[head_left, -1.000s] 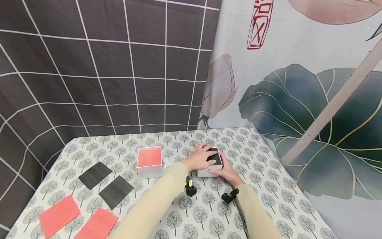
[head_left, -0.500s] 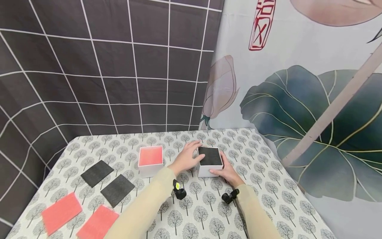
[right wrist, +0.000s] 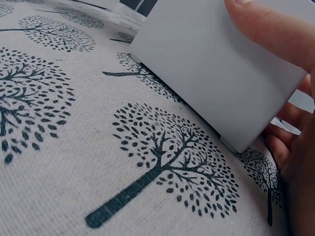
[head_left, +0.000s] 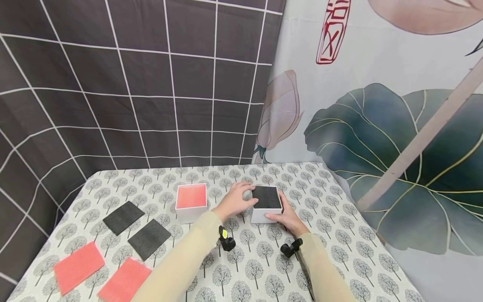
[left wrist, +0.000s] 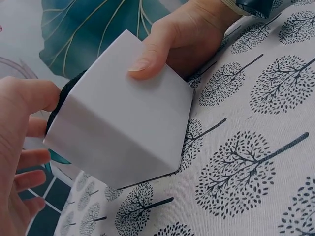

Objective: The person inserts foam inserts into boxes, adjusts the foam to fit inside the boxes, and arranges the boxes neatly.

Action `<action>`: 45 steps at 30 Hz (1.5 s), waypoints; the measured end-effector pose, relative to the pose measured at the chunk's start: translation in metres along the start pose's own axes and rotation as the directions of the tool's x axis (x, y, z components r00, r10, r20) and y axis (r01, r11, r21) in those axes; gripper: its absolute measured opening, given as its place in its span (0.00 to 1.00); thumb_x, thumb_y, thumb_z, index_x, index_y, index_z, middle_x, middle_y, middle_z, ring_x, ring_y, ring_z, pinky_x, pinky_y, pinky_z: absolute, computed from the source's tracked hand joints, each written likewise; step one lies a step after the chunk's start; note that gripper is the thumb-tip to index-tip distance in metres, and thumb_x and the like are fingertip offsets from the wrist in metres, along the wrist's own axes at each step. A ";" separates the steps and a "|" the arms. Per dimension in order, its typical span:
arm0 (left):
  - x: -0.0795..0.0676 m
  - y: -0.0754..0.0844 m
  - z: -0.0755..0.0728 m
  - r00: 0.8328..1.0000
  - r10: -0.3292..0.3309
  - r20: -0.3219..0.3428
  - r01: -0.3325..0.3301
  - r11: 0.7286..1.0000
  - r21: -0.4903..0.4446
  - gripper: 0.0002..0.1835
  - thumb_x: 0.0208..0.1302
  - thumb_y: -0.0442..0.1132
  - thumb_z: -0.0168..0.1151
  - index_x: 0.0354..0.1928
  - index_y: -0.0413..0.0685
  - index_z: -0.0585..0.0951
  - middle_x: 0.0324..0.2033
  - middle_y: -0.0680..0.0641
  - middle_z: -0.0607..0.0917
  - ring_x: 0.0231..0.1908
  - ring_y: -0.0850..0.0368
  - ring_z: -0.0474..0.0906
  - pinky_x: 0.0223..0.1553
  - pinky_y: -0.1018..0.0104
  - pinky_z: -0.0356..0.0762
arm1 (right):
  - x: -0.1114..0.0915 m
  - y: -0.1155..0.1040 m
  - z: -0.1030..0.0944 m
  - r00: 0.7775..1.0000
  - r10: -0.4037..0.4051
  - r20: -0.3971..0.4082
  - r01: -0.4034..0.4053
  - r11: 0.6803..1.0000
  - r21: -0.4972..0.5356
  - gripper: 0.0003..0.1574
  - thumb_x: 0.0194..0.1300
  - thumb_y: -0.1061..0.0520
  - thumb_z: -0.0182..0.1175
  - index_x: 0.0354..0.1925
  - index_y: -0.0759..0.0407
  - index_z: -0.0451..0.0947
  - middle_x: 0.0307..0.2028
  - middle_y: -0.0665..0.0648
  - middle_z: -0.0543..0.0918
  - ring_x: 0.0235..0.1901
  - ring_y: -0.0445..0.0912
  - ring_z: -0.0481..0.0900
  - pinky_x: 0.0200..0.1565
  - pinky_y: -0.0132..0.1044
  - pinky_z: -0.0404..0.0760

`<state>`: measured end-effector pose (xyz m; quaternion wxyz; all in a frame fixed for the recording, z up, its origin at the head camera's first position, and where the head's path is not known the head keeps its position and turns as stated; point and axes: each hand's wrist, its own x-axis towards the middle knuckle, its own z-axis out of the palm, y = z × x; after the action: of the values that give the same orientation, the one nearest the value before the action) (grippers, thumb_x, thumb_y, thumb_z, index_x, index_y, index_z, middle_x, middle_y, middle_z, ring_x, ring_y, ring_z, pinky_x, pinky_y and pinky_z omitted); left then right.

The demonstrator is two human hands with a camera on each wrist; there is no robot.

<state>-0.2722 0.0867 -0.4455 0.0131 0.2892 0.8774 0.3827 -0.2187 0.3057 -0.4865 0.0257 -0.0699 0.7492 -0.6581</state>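
A white square box (head_left: 259, 217) stands at the right of the tabletop, with a black cloth (head_left: 268, 198) filling its top just within the rim. My right hand (head_left: 286, 214) holds the box at its near right corner, thumb on the front wall and fingers along the right side. At the left edge is my left hand (head_left: 235, 201), its thumb tip at the cloth and its other fingers loosely extended past the box. In the left wrist view the black cloth (left wrist: 63, 101) bulges a little over the rim beside the thumb.
A second white box (head_left: 190, 215) with a red cloth (head_left: 191, 196) inside stands to the left. Farther left lie two black cloths, a far one (head_left: 123, 217) and a nearer one (head_left: 149, 239), and two red cloths (head_left: 79, 267), all flat on the tree-patterned tablecloth (head_left: 249, 260).
My left hand has lifted off the top of the black cloth and drawn left to the box's edge, uncovering the cloth. My right hand keeps its hold on the box.
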 end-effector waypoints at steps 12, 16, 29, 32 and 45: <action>0.007 0.010 0.002 0.997 -0.069 0.045 0.063 0.991 0.114 0.27 0.55 0.52 0.61 0.57 0.50 0.76 0.61 0.46 0.70 0.61 0.48 0.61 0.54 0.45 0.69 | 0.009 0.024 -0.006 0.999 -0.022 -0.035 0.021 1.000 -0.022 0.62 0.46 0.66 0.71 0.71 0.46 0.47 0.64 0.59 0.62 0.54 0.52 0.68 0.61 0.45 0.61; 0.009 0.013 0.005 0.995 -0.085 0.045 0.077 0.983 0.169 0.26 0.52 0.49 0.62 0.54 0.49 0.76 0.57 0.47 0.74 0.57 0.49 0.65 0.51 0.50 0.72 | 0.009 0.024 -0.005 0.998 -0.046 -0.039 0.045 0.998 -0.041 0.60 0.45 0.64 0.72 0.70 0.46 0.49 0.64 0.59 0.63 0.55 0.53 0.67 0.61 0.46 0.60; 0.018 0.028 0.021 0.999 -0.006 0.042 -0.004 0.974 0.224 0.30 0.54 0.62 0.61 0.58 0.58 0.76 0.64 0.39 0.64 0.64 0.42 0.55 0.60 0.46 0.62 | 0.007 0.013 -0.004 1.000 -0.003 0.022 0.003 1.000 0.003 0.60 0.50 0.68 0.67 0.71 0.49 0.44 0.65 0.63 0.60 0.52 0.52 0.72 0.53 0.37 0.73; 0.020 0.027 0.023 0.999 -0.011 0.032 0.003 0.974 0.226 0.30 0.52 0.62 0.63 0.57 0.59 0.77 0.64 0.39 0.64 0.63 0.41 0.55 0.60 0.45 0.60 | 0.003 0.003 -0.002 1.000 0.001 0.027 -0.001 1.000 0.007 0.61 0.49 0.69 0.68 0.71 0.51 0.43 0.64 0.65 0.61 0.52 0.52 0.73 0.53 0.38 0.73; 0.023 0.037 0.022 0.998 -0.049 0.045 0.033 0.951 0.307 0.28 0.52 0.60 0.65 0.54 0.59 0.79 0.63 0.41 0.67 0.63 0.41 0.56 0.64 0.47 0.53 | 0.003 0.003 -0.002 1.000 -0.007 0.027 0.007 1.000 -0.011 0.61 0.50 0.68 0.68 0.72 0.49 0.44 0.65 0.64 0.59 0.54 0.53 0.70 0.54 0.38 0.72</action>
<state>-0.2676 0.1330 -0.4318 -0.0010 0.2792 0.9313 0.2339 -0.2222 0.3075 -0.4892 0.0333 -0.0815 0.7521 -0.6531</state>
